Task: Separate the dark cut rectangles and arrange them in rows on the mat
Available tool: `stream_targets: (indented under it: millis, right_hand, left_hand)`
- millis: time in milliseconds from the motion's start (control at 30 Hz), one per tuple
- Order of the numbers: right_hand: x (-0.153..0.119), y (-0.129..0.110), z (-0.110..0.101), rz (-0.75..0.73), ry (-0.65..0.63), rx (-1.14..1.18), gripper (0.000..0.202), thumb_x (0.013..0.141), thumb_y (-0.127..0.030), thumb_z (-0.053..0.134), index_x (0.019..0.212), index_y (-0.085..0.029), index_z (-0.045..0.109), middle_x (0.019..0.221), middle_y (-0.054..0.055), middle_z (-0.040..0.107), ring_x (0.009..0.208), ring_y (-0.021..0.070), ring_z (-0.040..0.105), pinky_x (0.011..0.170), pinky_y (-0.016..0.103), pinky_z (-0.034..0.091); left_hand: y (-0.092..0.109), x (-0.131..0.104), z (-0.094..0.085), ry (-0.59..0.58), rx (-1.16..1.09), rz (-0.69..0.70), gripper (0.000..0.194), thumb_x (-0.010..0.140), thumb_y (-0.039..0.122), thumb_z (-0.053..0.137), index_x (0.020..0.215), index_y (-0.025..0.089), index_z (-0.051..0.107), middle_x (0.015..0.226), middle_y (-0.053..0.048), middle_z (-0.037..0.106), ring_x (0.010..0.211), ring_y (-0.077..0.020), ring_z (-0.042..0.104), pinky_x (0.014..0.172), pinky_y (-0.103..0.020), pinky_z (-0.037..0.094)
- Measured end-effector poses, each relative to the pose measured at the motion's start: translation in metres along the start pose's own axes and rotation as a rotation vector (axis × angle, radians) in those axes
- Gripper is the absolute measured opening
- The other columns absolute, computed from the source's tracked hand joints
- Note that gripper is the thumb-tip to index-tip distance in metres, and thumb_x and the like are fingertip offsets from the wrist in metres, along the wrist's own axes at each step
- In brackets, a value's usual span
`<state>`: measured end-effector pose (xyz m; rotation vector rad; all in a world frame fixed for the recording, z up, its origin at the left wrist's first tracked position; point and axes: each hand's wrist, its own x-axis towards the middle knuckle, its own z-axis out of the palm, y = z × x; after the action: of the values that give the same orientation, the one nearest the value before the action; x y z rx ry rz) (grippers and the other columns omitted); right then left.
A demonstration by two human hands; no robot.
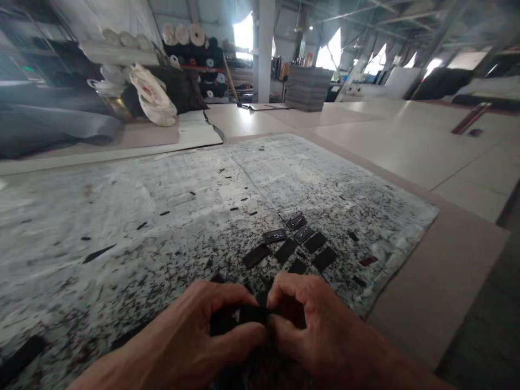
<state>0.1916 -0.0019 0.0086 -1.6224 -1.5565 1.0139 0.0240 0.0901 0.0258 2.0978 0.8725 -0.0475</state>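
Littering pale sheet [134, 195] — clippings [99, 253]; beyond — rolls [182, 34].

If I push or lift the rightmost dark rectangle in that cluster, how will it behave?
The dark rectangle is probably light: it looks thin and small beside the right hand. Pushed, it would likely slide rather than roll, lying flat on the speckled sheet. Its straight edges hint at some stiffness, though that's uncertain.
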Motion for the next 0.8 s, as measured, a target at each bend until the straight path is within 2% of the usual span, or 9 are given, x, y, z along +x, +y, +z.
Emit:
stream_targets:
  millis: [133, 233, 333, 400, 500, 567, 700, 800]
  right_hand:
    - [-0.007, 0.010, -0.004, 0.077, -0.066, 0.227, 0.010, 0.074, -0.015, 0.057, 0.083, -0.020, 0.057, 0.060, -0.007, 0.049, 0.052, 0.0076, 0.043, 0.047, 0.017, 0.031]
    - [-0.008, 0.021, -0.004, 0.117, -0.038, 0.425, 0.008, 0.075, -0.019, 0.060, 0.083, -0.018, 0.059, 0.060, -0.006, 0.049, 0.053, 0.0072, 0.042, 0.048, 0.016, 0.032]
    - [-0.008, 0.031, -0.007, 0.149, 0.017, 0.488, 0.010, 0.076, -0.025, 0.063, 0.074, -0.016, 0.059, 0.058, -0.006, 0.048, 0.053, 0.0071, 0.042, 0.047, 0.016, 0.032]
    - [-0.009, 0.037, -0.015, 0.180, 0.023, 0.503, 0.011, 0.075, -0.027, 0.065, 0.075, -0.016, 0.061, 0.058, -0.005, 0.050, 0.050, 0.0065, 0.041, 0.044, 0.015, 0.032]
    - [-0.005, 0.046, -0.038, 0.193, 0.058, 0.502, 0.013, 0.075, -0.029, 0.064, 0.078, -0.016, 0.063, 0.056, -0.006, 0.048, 0.042, 0.0047, 0.037, 0.038, 0.015, 0.030]
    - [0.002, 0.052, -0.059, 0.173, 0.101, 0.449, 0.015, 0.075, -0.031, 0.063, 0.079, -0.016, 0.063, 0.056, -0.006, 0.048, 0.039, 0.0045, 0.037, 0.036, 0.015, 0.029]
    - [0.026, 0.063, -0.097, 0.125, 0.123, 0.283, 0.014, 0.075, -0.030, 0.062, 0.079, -0.017, 0.063, 0.059, -0.005, 0.052, 0.042, 0.0058, 0.043, 0.038, 0.016, 0.035]
    - [0.045, 0.069, -0.109, 0.083, 0.091, 0.149, 0.013, 0.078, -0.029, 0.060, 0.080, -0.017, 0.064, 0.060, -0.004, 0.054, 0.046, 0.0074, 0.046, 0.042, 0.017, 0.037]
  left_hand:
    - [0.010, 0.004, 0.011, -0.057, -0.036, 0.033, 0.036, 0.088, 0.037, 0.037, 0.065, 0.021, 0.058, 0.058, 0.006, 0.051, 0.054, -0.0088, 0.046, 0.050, -0.018, 0.033]
    - [0.017, 0.009, 0.019, 0.001, -0.084, 0.020, 0.034, 0.088, 0.039, 0.040, 0.063, 0.020, 0.055, 0.056, 0.007, 0.045, 0.052, -0.0079, 0.040, 0.048, -0.018, 0.029]
    - [0.024, 0.016, 0.027, 0.027, -0.111, 0.017, 0.036, 0.088, 0.040, 0.039, 0.061, 0.019, 0.051, 0.055, 0.007, 0.041, 0.051, -0.0079, 0.036, 0.047, -0.019, 0.028]
    - [0.028, 0.021, 0.031, 0.023, -0.089, 0.017, 0.038, 0.089, 0.041, 0.037, 0.059, 0.019, 0.048, 0.055, 0.007, 0.041, 0.052, -0.0083, 0.036, 0.048, -0.020, 0.027]
    - [0.037, 0.029, 0.033, 0.004, 0.000, 0.028, 0.041, 0.090, 0.042, 0.033, 0.058, 0.019, 0.042, 0.053, 0.007, 0.036, 0.051, -0.0081, 0.034, 0.047, -0.022, 0.025]
    - [0.044, 0.035, 0.033, -0.028, 0.099, 0.079, 0.039, 0.091, 0.036, 0.032, 0.058, 0.019, 0.039, 0.053, 0.007, 0.037, 0.049, -0.0077, 0.034, 0.046, -0.024, 0.023]
    - [0.048, 0.053, 0.032, -0.017, 0.350, 0.207, 0.033, 0.092, 0.027, 0.033, 0.062, 0.021, 0.046, 0.057, 0.006, 0.052, 0.050, -0.0083, 0.048, 0.049, -0.025, 0.026]
    - [0.040, 0.071, 0.035, 0.067, 0.542, 0.359, 0.026, 0.091, 0.021, 0.035, 0.069, 0.022, 0.047, 0.061, 0.005, 0.056, 0.048, -0.0107, 0.050, 0.047, -0.027, 0.028]
